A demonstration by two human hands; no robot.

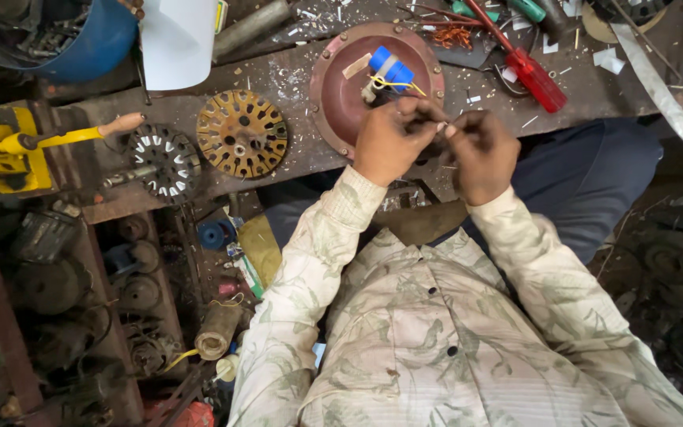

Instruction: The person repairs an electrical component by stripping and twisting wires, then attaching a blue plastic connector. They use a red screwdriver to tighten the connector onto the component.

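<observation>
Both hands meet fingertip to fingertip over the worktop (294, 154), left hand (389, 142) and right hand (480, 154) pinching thin wires (436, 126) just beside the reddish round motor cover (333, 87), wrists bent inward.

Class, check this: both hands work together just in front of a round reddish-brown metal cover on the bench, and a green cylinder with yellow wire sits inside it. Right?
Not quite. In the head view the cylinder inside the reddish-brown cover is blue, not green. The rest holds: left hand and right hand meet just in front of it.

Both hands, left hand (391, 141) and right hand (483, 154), fingertips pinched together.
</observation>
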